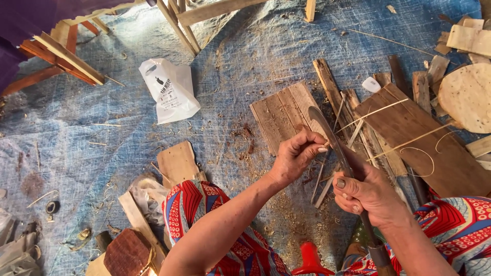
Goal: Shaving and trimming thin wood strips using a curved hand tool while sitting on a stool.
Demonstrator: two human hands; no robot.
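My right hand [369, 193] grips the handle of a long knife [327, 134] whose curved grey blade points up and away from me. My left hand [297, 152] is pinched on a thin pale strip [322, 176] right beside the blade, fingertips touching the blade's left side. More thin strips lie under both hands. Below the knife tip lies a small panel of joined weathered boards [280, 116]. My knees in red, blue and white patterned cloth [194, 204] frame the spot.
A blue woven tarp [102, 138] covers the ground, littered with shavings. A white plastic bag [171, 89] lies at upper left. Brown boards [424, 143] with pale strips and a round wooden disc [468, 97] sit at right. A wooden frame [66, 56] stands upper left.
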